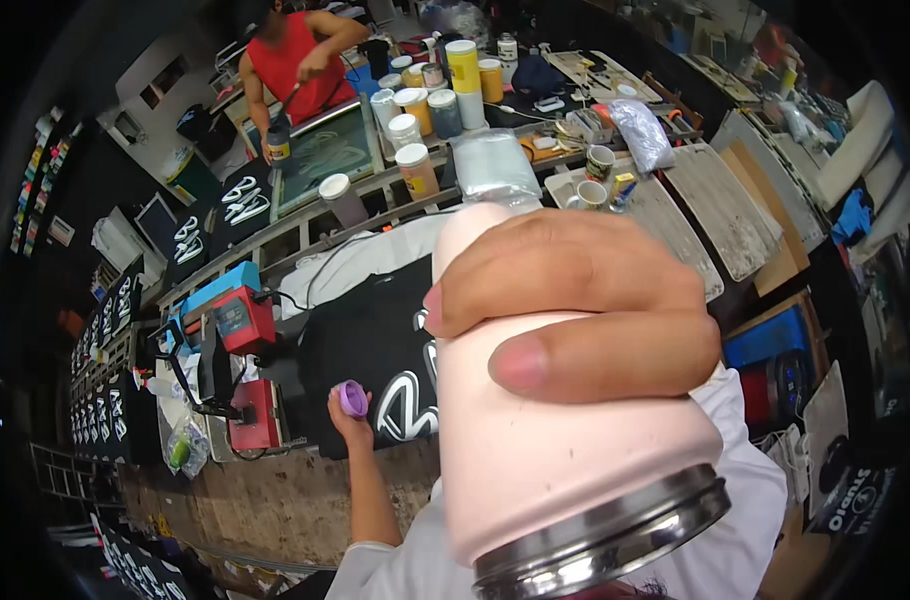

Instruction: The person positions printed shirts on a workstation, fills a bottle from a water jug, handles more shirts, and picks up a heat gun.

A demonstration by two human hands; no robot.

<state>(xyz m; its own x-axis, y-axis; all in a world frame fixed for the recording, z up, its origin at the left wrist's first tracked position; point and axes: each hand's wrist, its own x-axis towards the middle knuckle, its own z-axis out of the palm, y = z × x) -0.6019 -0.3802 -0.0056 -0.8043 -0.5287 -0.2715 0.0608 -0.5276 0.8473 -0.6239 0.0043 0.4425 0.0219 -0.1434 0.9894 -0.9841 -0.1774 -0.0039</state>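
The right hand [585,310] grips a pale pink bottle [575,440], fingers and thumb curled around its side, close to the camera. The bottle tilts with its steel rim [605,540] toward the lower edge (it blocks a good part of the view). The left hand [349,424] holds a small purple lid [354,399], fingers closed around it, above a black shirt [365,310] with white lettering.

That shirt lies spread over the railed surface [305,235], with a pale grey cloth [375,255] just beyond it. To its left stands a device with red parts [245,320], a light blue box [225,285] near it; a clear plastic bag [185,445] with something green inside lies further left.

On the far side, lidded jars [412,170] in white, yellow and dark tones crowd together, a stacked yellow-and-white pair rising tallest. A silvery plastic package [495,165] sits near them, then two mugs [593,180] beside worn flat boards [720,205].

Across the room, a person in a red sleeveless top [300,65] works over a framed screen [327,155]. More black shirts [105,310] with white lettering line the left side, and a rack of small coloured bottles [40,180] hangs on the dark wall. A bright blue cloth or glove (I cannot tell which) [852,216] shows at right.
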